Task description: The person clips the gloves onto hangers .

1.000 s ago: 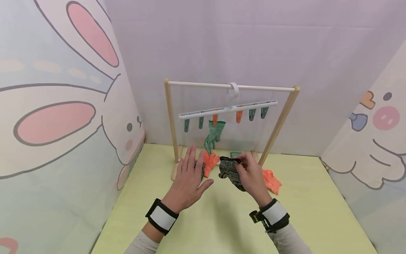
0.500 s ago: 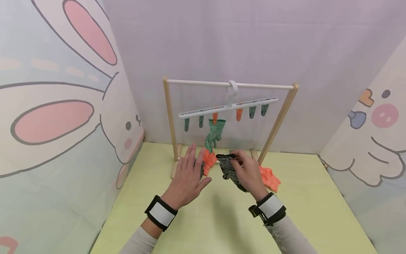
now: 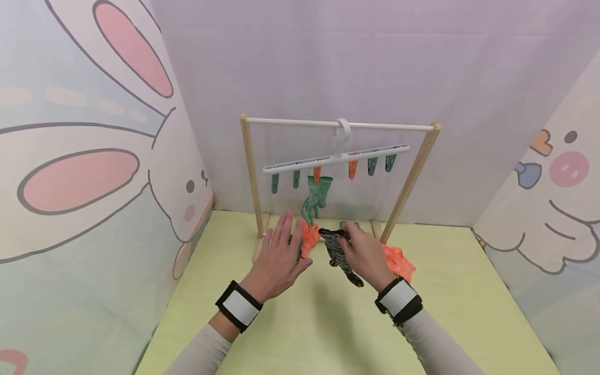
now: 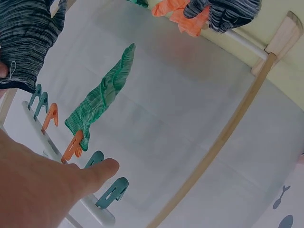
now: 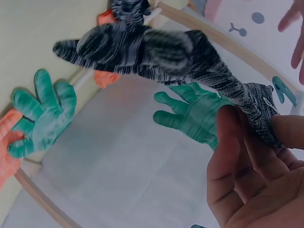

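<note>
Between thumb and fingers, my right hand [image 3: 367, 259] pinches the cuff of a black-and-grey knit glove [image 3: 336, 251]. In the right wrist view that glove [image 5: 156, 52] dangles with its fingers pointing away from the hand. My left hand [image 3: 277, 259] is spread flat with straight fingers and holds nothing. It partly covers a second black-and-grey glove [image 4: 232, 13] lying beyond it. From an orange clip [image 3: 317, 174] on the white hanger [image 3: 335, 159], a green glove [image 3: 316, 197] hangs by its cuff.
The hanger hooks over the white bar [image 3: 295, 123] of a wooden-legged rack [image 3: 412, 182]. Several green and orange clips line it. Orange gloves [image 3: 398, 262] and another green glove [image 5: 47, 114] lie on the yellow table [image 3: 290, 333]. Printed cloth walls [image 3: 94, 250] flank it.
My right hand has shifted slightly left, and the glove it holds has turned narrower to the head view, with its fingers hanging down. My left hand has stayed nearly still.
</note>
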A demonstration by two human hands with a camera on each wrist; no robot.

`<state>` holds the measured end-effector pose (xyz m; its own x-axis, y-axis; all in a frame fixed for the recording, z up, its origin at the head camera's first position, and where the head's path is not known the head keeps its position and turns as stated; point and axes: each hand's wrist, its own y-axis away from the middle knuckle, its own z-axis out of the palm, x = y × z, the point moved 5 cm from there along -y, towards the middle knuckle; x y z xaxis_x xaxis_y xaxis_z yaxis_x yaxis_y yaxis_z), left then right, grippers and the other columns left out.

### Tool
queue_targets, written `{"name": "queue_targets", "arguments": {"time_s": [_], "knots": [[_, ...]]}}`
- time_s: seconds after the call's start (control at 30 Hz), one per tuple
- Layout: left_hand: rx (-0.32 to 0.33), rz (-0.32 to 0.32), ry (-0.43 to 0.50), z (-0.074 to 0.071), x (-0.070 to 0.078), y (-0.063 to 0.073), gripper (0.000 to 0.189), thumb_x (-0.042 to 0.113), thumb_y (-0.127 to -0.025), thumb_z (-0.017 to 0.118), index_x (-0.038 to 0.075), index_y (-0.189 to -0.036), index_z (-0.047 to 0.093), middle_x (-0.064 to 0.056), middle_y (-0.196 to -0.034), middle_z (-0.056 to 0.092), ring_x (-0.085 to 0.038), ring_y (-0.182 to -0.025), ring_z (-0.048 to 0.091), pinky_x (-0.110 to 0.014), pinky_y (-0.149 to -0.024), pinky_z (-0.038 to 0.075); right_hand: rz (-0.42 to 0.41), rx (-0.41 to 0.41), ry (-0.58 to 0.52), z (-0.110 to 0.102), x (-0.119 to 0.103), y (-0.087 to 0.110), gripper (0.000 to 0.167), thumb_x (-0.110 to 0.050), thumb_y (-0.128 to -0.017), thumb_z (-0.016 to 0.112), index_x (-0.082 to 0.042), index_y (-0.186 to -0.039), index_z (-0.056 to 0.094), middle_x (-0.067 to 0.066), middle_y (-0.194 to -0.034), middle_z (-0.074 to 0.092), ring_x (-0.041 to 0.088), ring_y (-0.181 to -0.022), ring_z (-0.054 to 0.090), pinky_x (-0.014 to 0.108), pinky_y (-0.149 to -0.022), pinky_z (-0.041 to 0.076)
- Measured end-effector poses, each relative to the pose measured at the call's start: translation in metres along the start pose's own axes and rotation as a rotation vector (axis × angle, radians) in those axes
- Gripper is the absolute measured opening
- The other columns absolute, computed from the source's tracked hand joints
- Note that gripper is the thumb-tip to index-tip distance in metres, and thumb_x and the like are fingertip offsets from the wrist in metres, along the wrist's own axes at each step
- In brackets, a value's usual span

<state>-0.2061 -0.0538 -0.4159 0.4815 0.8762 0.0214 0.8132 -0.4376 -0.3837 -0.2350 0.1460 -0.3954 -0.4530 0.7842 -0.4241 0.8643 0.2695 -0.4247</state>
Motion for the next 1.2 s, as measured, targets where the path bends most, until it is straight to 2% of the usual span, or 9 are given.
{"name": "queue_targets", "arguments": {"time_s": [0.2,0.33,0.5,0.6,0.73,0.9,1.2], "knots": [[-0.038,-0.007,0.021,0.000,-0.005,-0.004,0.089,0.056,-0.104,0.043,0.004,-0.163,0.002,-0.020,-0.172,-0.003,-0.037,-0.160,0.010,-0.065,-0.118,0.030,-0.042,-0.018,0.050,0.001,-0.002,-0.006,0.014,-0.013,-0.098,0.067,-0.012,-0.111,0.062,0.007,-0.087,0.073,0.011,-0.056,0.054,0.027,-0.050,0.040],[-0.055,-0.005,0.033,0.003,-0.003,-0.004,0.088,0.056,-0.104,0.044,0.003,-0.163,0.006,-0.020,-0.171,-0.001,-0.035,-0.160,0.008,-0.065,-0.119,0.029,-0.053,-0.023,0.085,0.001,-0.002,-0.007,0.010,-0.012,-0.098,0.066,-0.013,-0.108,0.067,0.005,-0.084,0.073,0.014,-0.061,0.056,0.029,-0.051,0.041],[-0.086,0.012,0.013,0.007,0.000,-0.002,0.089,0.058,-0.104,0.043,0.004,-0.164,0.005,-0.019,-0.172,-0.003,-0.034,-0.161,0.004,-0.063,-0.120,0.028,-0.072,-0.054,0.059,0.003,-0.004,-0.009,0.006,-0.011,-0.097,0.066,-0.012,-0.102,0.067,0.003,-0.086,0.074,0.012,-0.065,0.061,0.030,-0.058,0.049],[-0.085,0.020,-0.004,0.008,0.001,-0.001,0.089,0.059,-0.104,0.041,0.005,-0.164,0.004,-0.018,-0.172,-0.005,-0.033,-0.161,0.003,-0.063,-0.121,0.028,-0.062,-0.088,0.046,0.005,-0.004,-0.011,0.004,-0.011,-0.098,0.064,-0.012,-0.102,0.066,0.003,-0.086,0.072,0.010,-0.063,0.057,0.029,-0.057,0.046],[-0.063,0.037,-0.009,0.010,0.003,0.002,0.089,0.058,-0.103,0.045,0.003,-0.163,0.010,-0.019,-0.172,-0.001,-0.035,-0.160,0.008,-0.063,-0.119,0.030,-0.069,-0.123,0.057,0.009,-0.004,-0.011,0.005,-0.009,-0.098,0.064,-0.012,-0.101,0.064,0.003,-0.084,0.070,0.009,-0.063,0.055,0.026,-0.055,0.042],[-0.079,0.045,-0.038,0.014,0.001,0.004,0.089,0.060,-0.102,0.045,0.004,-0.163,0.011,-0.019,-0.172,-0.002,-0.034,-0.160,0.010,-0.063,-0.119,0.031,-0.083,-0.156,0.071,0.012,-0.004,-0.012,0.004,-0.010,-0.098,0.065,-0.011,-0.097,0.061,0.001,-0.081,0.068,0.009,-0.064,0.055,0.026,-0.056,0.042],[-0.119,0.050,-0.038,0.017,0.000,0.003,0.093,0.061,-0.103,0.042,0.010,-0.164,-0.006,-0.016,-0.172,-0.010,-0.034,-0.161,0.006,-0.063,-0.121,0.028,-0.063,-0.197,0.072,0.014,-0.001,-0.014,0.006,-0.013,-0.100,0.063,-0.013,-0.096,0.058,-0.002,-0.077,0.063,0.008,-0.060,0.051,0.025,-0.053,0.039]]}}
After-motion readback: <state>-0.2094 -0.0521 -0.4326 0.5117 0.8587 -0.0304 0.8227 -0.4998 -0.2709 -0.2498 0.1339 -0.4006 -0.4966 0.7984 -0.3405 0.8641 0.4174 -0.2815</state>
